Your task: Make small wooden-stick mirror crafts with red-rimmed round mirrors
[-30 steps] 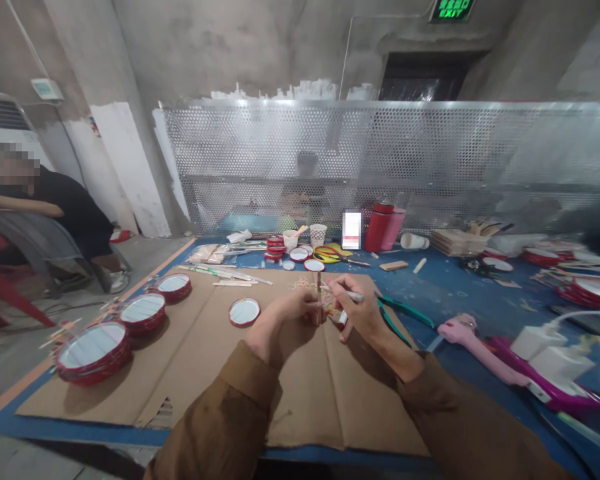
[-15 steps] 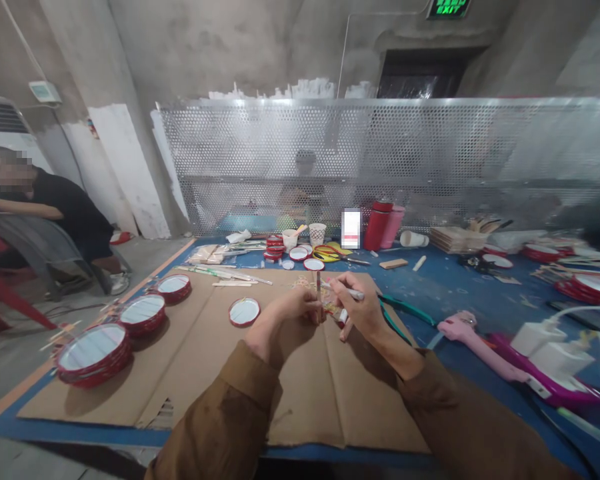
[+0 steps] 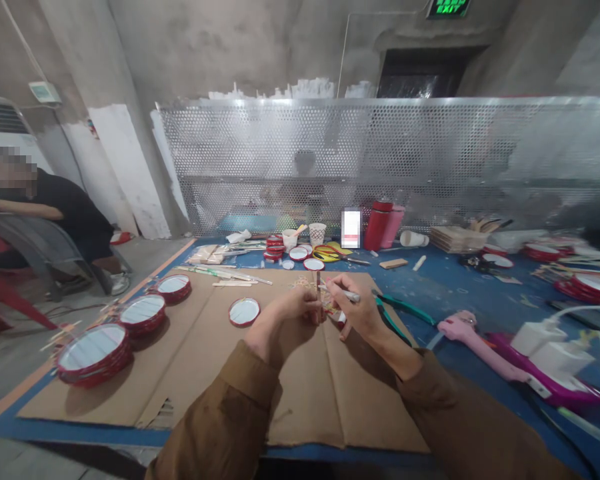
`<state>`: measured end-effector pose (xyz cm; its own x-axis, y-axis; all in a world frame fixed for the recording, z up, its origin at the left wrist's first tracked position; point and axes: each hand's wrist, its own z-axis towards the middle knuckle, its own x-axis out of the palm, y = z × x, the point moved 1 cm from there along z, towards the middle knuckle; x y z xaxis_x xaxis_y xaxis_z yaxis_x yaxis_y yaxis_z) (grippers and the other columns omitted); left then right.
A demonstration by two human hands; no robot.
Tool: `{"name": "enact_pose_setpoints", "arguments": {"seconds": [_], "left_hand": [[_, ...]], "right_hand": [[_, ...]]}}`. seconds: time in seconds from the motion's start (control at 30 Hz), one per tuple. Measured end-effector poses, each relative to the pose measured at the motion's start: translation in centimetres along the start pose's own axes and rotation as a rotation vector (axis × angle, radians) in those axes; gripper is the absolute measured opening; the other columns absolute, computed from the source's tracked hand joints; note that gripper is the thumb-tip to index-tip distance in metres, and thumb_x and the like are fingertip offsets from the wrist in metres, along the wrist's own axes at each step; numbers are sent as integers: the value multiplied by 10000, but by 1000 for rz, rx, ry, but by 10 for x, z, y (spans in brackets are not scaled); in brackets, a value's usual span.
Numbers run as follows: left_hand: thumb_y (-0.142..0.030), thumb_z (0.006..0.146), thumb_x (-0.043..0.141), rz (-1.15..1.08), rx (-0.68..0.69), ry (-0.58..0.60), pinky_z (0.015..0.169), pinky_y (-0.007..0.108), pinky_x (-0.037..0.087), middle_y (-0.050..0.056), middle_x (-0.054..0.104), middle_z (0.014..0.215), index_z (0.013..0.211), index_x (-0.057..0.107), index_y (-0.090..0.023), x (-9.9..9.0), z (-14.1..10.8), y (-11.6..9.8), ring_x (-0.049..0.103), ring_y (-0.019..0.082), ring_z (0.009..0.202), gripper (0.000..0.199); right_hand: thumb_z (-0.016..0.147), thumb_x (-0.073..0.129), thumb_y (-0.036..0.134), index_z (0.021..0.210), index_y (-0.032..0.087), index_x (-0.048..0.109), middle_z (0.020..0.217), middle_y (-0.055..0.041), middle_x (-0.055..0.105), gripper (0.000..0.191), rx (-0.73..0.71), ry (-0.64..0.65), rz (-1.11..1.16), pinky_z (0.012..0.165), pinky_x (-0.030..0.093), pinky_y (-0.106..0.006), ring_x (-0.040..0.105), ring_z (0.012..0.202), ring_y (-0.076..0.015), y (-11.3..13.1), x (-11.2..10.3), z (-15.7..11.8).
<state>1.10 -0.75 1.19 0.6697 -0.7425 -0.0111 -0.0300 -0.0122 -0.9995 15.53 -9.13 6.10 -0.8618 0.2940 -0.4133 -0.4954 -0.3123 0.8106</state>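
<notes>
Wooden and thin, a stick (image 3: 319, 293) is held upright over the cardboard sheet (image 3: 205, 360), pinched in the left hand (image 3: 293, 310). A pen (image 3: 344, 293) is gripped in the right hand (image 3: 357, 308), its tip laid against the stick, so marking appears to be under way. Three finished-looking red drums (image 3: 145, 310) are lined up at the left of the blue bench (image 3: 455, 293); one small drum (image 3: 244, 311) lies apart.

We see a blue table (image 3: 460, 293) carrying a cardboard sheet (image 3: 210, 360), green pliers (image 3: 405, 308), red-rimmed lids (image 3: 95, 350).
</notes>
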Motion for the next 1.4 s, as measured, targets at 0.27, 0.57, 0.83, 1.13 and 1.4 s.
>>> {"name": "enact_pose_setpoints", "arguments": {"seconds": [0.27,0.57,0.83,1.13,1.4], "left_hand": [[-224,806,548,292,1,113,606,261,424,46,593,543,585,638,-124,3,-8,-24,532,122,543,258],[-229,786,539,287,-4,84,554,256,400,35,584,519,581,630,-135,4,-5,-16,521,117,501,243],[-317,787,579,291,24,112,566,261,414,46,601,521,585,644,-143,1,-3,-13,529,127,514,275],[-296,795,555,294,13,64,572,273,415,49,582,516,577,630,-135,1,1,-7,524,129,505,281],[-308,753,622,271,30,103,556,250,404,33,585,540,629,623,-138,-1,0,-9,528,117,520,211]], "right_hand": [[870,495,545,816,206,579,600,33,555,353,52,7,11,236,340,-171,532,380,-115,2,-1,-2],[860,487,578,837,201,587,584,38,545,391,87,7,-2,204,310,-174,544,335,-125,4,-2,-3],[865,500,564,831,206,585,568,51,529,369,68,-6,14,210,333,-170,527,326,-111,5,-3,-4],[871,499,532,839,206,601,588,39,562,343,43,16,-2,223,338,-164,545,358,-113,9,-3,-5],[876,484,530,872,219,586,601,37,557,328,62,53,31,225,374,-188,547,360,-125,11,-1,-6]]}}
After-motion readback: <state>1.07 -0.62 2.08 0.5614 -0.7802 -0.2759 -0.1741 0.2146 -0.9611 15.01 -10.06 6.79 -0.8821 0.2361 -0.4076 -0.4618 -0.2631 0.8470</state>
